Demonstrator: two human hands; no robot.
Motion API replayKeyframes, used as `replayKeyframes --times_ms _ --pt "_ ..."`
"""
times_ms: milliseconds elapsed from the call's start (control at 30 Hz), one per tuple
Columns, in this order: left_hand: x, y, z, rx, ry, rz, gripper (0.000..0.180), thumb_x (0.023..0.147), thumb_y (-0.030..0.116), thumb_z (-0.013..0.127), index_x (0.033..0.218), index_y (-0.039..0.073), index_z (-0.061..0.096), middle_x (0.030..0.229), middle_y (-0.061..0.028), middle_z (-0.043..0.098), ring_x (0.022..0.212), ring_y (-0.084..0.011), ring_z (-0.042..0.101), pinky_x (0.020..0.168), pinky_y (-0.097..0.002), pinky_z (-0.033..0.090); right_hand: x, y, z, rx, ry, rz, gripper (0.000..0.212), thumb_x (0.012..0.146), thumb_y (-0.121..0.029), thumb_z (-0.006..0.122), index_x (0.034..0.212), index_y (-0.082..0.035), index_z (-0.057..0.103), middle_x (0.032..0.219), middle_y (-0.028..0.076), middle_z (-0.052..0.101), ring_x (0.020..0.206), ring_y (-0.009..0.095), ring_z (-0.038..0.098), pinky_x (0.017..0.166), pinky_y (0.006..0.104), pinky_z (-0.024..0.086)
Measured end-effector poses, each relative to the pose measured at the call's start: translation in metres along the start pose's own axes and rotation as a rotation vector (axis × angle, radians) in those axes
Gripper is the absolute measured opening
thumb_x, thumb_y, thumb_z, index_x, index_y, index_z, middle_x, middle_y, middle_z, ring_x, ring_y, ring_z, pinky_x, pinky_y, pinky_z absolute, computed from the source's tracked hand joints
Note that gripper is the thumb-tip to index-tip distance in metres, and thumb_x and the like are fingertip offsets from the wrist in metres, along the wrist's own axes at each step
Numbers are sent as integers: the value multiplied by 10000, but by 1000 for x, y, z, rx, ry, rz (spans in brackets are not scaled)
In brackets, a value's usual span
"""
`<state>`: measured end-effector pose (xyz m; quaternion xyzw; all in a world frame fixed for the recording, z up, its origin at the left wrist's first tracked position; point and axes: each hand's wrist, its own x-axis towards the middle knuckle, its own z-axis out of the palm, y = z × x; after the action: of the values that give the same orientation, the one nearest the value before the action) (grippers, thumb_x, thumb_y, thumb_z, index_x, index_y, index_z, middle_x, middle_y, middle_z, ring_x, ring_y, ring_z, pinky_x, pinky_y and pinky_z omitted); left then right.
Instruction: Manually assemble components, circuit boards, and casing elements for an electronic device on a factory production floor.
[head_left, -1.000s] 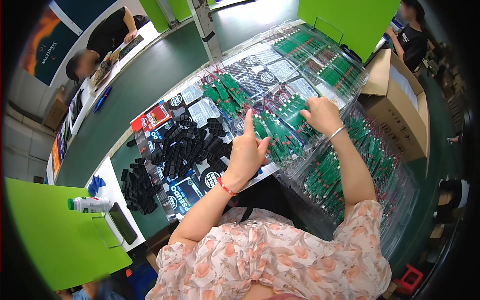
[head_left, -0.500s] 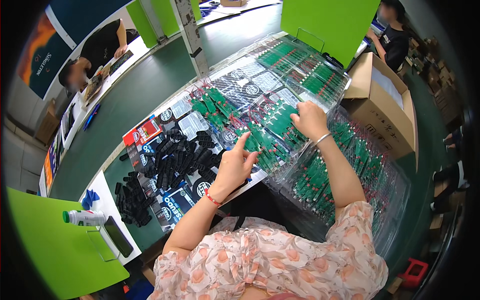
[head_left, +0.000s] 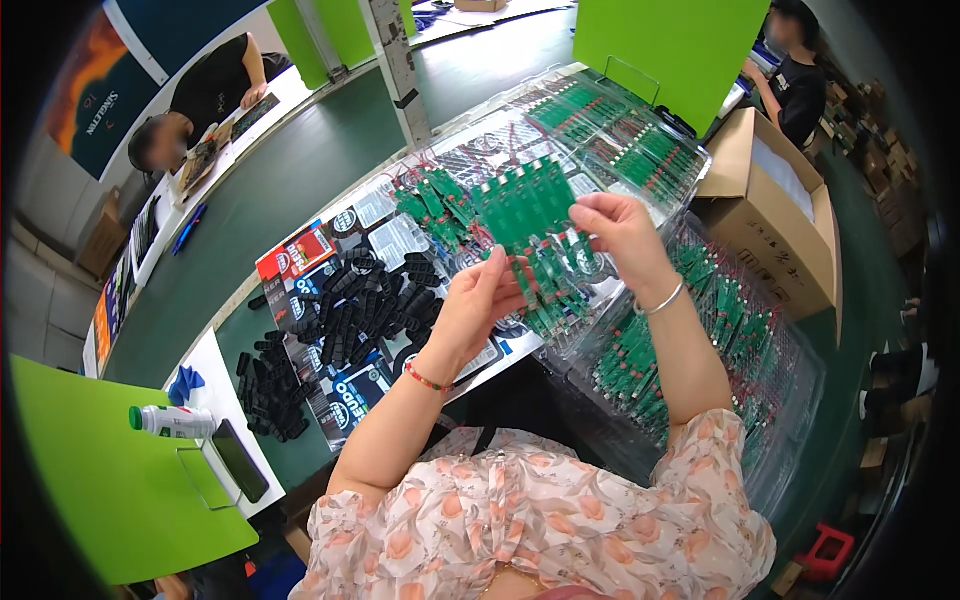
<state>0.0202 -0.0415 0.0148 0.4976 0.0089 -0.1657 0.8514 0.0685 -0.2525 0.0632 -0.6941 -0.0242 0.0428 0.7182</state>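
Observation:
A green circuit board panel (head_left: 525,203), made of several strips side by side, is held up tilted over the table. My right hand (head_left: 628,238) pinches its right edge between thumb and fingers. At the lower left corner is my left hand (head_left: 476,302), its thumb against the panel and its fingers partly hidden behind. Loose green circuit boards (head_left: 545,290) with red wires lie under and beside the hands. Another bunch of wired boards (head_left: 436,200) is just beyond my left hand. To the left spreads a pile of small black plastic parts (head_left: 360,305).
Clear trays of boards (head_left: 650,160) stand at the back right; another full tray (head_left: 660,370) is by my right forearm. An open cardboard box (head_left: 770,215) stands right. At left are a white bottle (head_left: 175,421) and a phone (head_left: 240,460). Two people sit farther off.
The panel has come up off the table and tilted, raised by my right hand. My left hand, with its index finger pointing before, has moved to the panel's lower corner.

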Motion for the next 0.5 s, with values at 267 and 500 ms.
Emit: replayKeyframes --times_ms 267,500 --pt "-13 7 -5 -151 181 -89 147 867 165 683 959 51 680 879 -40 694 722 -119 631 584 -253 453 -9 39 35 14 -235 94 200 893 -216 671 941 -24 700 797 -10 665 658 32 575 523 176 458" --pt "-14 13 -19 -47 198 -76 174 842 224 728 932 81 686 828 -3 682 669 -67 595 536 -217 414 -14 27 43 -81 -410 15 218 905 -202 640 881 7 694 714 6 636 598 47 567 520 197 486"
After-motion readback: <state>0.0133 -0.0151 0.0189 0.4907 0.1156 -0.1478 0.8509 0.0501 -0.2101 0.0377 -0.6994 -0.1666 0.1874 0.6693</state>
